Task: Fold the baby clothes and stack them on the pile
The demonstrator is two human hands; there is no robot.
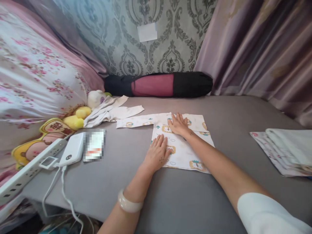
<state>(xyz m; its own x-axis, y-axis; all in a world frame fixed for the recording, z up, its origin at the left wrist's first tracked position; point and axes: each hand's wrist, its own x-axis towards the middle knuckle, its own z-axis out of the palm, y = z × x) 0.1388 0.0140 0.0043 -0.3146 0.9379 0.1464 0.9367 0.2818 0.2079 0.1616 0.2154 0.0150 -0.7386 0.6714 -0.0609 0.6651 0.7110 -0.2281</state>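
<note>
A small white shirt [181,148] printed with yellow lions and green leaves lies flat on the grey surface. One sleeve [136,122] stretches out to the left, while the other side lies folded over the body. My left hand [158,152] rests with fingers spread on the shirt's left part; a pale bangle [129,202] is on that wrist. Farther back, my right hand [179,124] presses flat near the top of the shirt, fingers apart. Neither hand grips the cloth.
At the right lies a stack of folded cloths [289,151]. A crumpled pale garment [112,110] and plush toys [75,118] are at the left, near a white power bank [73,149] and a power strip [31,170]. A black and maroon long bag [156,85] lies along the wall.
</note>
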